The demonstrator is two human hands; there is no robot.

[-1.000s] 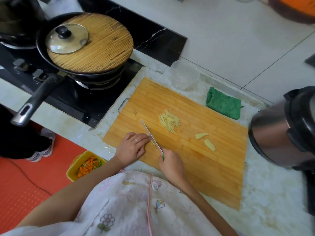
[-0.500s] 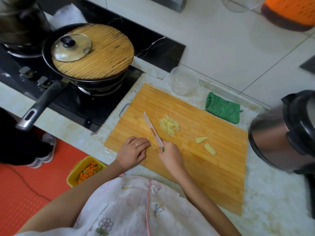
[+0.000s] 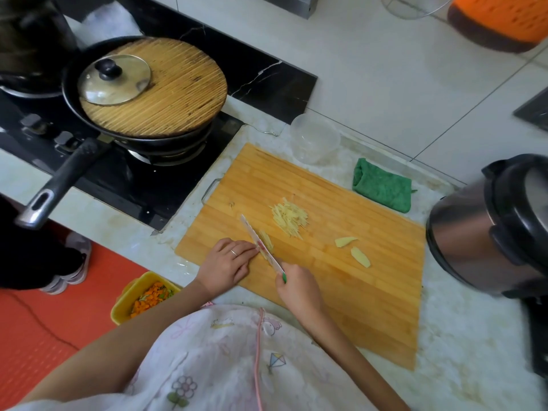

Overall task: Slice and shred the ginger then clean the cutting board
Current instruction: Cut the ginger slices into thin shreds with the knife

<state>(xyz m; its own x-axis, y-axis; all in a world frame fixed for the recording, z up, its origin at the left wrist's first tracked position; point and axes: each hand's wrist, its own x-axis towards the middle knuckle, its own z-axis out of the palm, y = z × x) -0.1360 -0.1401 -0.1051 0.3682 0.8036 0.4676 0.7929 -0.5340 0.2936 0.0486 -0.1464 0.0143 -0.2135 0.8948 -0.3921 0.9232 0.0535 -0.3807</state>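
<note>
A bamboo cutting board (image 3: 370,292) lies on the marble counter. My right hand (image 3: 296,287) grips the green handle of a small knife (image 3: 259,243), whose blade points up-left over the board. My left hand (image 3: 226,262) lies on the board's near left corner, fingertips against a ginger slice under the blade; fresh ginger shreds (image 3: 266,239) lie just right of the blade. A pile of shredded ginger (image 3: 290,216) sits mid-board. Two uncut ginger slices (image 3: 353,249) lie to the right.
A clear plastic bowl (image 3: 314,137) and a folded green cloth (image 3: 382,189) sit behind the board. A steel rice cooker (image 3: 489,229) stands at right. A covered black pan (image 3: 148,93) sits on the hob at left. A yellow bin (image 3: 142,296) of scraps stands on the floor.
The knife has shifted along the ginger slice under my left fingertips, and a few new shreds lie beside the blade. Both hands stayed at the board's near left corner.
</note>
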